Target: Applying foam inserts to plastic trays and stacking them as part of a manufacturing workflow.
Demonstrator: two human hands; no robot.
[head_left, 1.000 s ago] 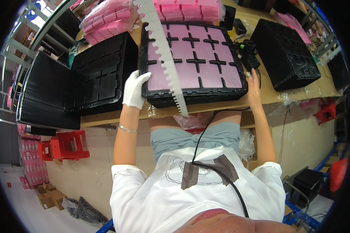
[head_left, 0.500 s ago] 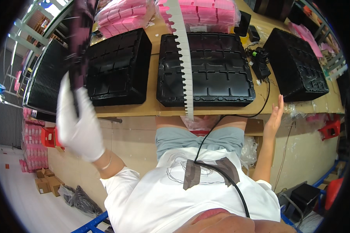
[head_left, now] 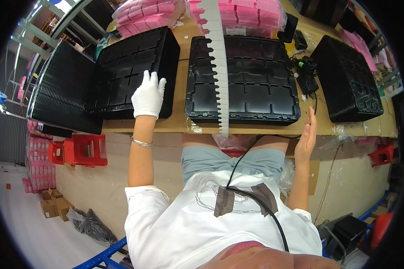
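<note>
Over the near right part of a stack of black plastic trays [head_left: 125,67], my left hand [head_left: 147,96] in a white glove has its fingers apart and holds nothing. Whether it touches the top tray I cannot tell. Another black tray stack [head_left: 60,87] leans against it on the far left. In the middle lies a black tray [head_left: 256,103], crossed by a long pale strip with a toothed edge [head_left: 220,76] whose near end juts past the table edge. My bare right hand [head_left: 307,134] is at the table's front edge, right of that tray, fingers stretched out and empty.
Wrapped pink foam bundles [head_left: 242,18] sit at the back of the cardboard-covered table [head_left: 182,85]. A black power adapter with cables [head_left: 306,76] lies beside another black tray stack [head_left: 348,80] at right. Red stools [head_left: 87,150] stand below left.
My left hand has moved right and down from the far left, and the dark tray it held upright has left its grasp. My right hand has shifted slightly left and down.
</note>
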